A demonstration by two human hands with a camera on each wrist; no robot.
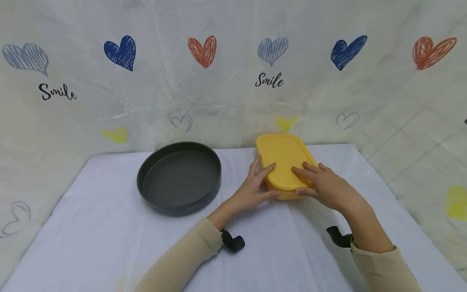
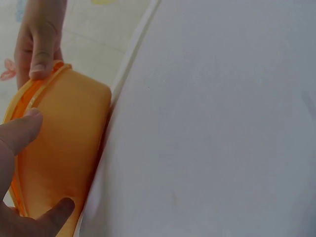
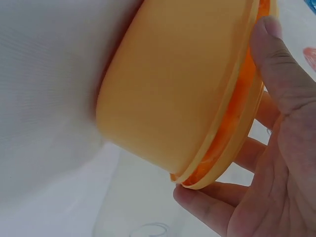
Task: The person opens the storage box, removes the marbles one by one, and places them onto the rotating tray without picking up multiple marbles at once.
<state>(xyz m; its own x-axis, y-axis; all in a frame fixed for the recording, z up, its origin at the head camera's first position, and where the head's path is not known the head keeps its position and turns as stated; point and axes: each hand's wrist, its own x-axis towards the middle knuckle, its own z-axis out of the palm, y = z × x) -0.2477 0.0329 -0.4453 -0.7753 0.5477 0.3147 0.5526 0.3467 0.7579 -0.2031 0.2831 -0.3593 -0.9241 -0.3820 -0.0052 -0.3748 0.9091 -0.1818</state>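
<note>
A yellow plastic food container (image 1: pixel 288 195) stands right of centre on the table, its rounded rectangular lid (image 1: pixel 282 151) on top. In the right wrist view a narrow gap shows between the lid's edge and the container's rim (image 3: pixel 217 133). My left hand (image 1: pixel 251 190) holds the container's near left corner, with its thumb at the front, one finger on the lid and another along the side. The right hand (image 1: pixel 326 184) grips the lid's near right edge, its thumb (image 3: pixel 276 61) at the rim and its other fingers spread over the top.
To the left lies a round dark grey pan (image 1: pixel 178 178) with a low wall. A white cloth (image 1: pixel 102 227) covers the table. Behind it hangs a pale sheet (image 1: pixel 233 93) printed with hearts. Black straps with stubby parts (image 1: pixel 233 242) sit at both wrists.
</note>
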